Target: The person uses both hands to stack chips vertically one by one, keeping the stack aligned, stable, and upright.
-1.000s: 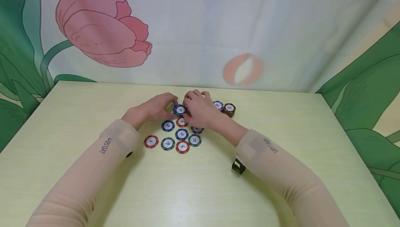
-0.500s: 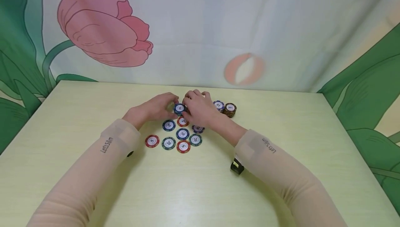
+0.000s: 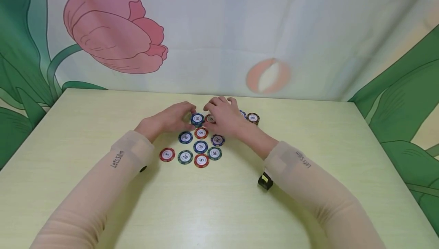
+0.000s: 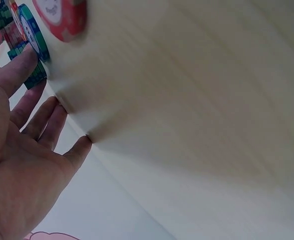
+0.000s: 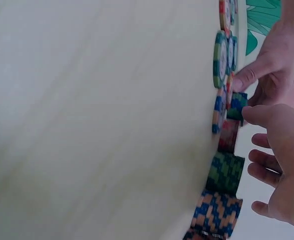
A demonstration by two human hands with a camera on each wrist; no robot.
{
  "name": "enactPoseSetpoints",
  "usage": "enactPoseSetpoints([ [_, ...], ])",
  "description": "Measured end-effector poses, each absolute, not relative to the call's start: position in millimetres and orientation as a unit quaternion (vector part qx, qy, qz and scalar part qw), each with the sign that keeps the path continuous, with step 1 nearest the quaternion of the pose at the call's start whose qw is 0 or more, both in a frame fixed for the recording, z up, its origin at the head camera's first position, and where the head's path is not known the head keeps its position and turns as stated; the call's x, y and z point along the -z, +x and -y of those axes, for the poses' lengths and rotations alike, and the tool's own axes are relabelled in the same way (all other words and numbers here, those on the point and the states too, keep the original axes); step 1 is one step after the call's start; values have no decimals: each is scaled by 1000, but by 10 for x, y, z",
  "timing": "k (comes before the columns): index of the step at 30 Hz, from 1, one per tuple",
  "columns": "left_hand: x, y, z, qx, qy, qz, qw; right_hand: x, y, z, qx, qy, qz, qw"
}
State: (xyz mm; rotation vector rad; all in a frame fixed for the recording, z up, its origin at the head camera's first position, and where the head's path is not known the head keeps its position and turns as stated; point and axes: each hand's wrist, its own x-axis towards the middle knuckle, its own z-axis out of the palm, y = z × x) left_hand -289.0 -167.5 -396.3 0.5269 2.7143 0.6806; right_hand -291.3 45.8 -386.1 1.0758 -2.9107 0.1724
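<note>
A short stack of blue 50 poker chips (image 3: 197, 119) stands at the left end of a row of stacks. My left hand (image 3: 166, 120) holds it from the left, thumb on the near side and index finger behind; the left wrist view shows the thumb against the stack's edge (image 4: 35, 76). My right hand (image 3: 227, 117) hovers over the row with fingers spread, its thumb by a red chip stack (image 3: 209, 119). From the right wrist, that thumb overlaps the blue stack (image 5: 236, 106); I cannot tell if they touch. A green stack (image 5: 226, 172) is hidden from the head.
Loose chips lie flat in front: red fives (image 3: 201, 133), blue fifties (image 3: 185, 137), green twenties (image 3: 185, 157) and a purple ten (image 3: 217, 140). A purple stack (image 5: 218, 214) and a black 100 stack (image 3: 253, 118) continue the row rightward. A patterned curtain (image 3: 205, 31) hangs behind the table.
My right hand has moved right, away from the blue stack, and its fingers have spread. The red stack and the purple ten now show more. The left hand stays on the blue stack.
</note>
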Motion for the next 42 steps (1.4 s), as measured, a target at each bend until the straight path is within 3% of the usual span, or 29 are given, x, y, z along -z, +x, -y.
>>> enactPoseSetpoints([
  [36, 3877, -2843, 1697, -208, 211, -943, 155, 3720, -2917, -1166, -95, 322, 941, -31],
  [42, 3783, -2762, 1618, -211, 203, -948, 121, 3749, -2942, -1149, -85, 310, 946, -43],
])
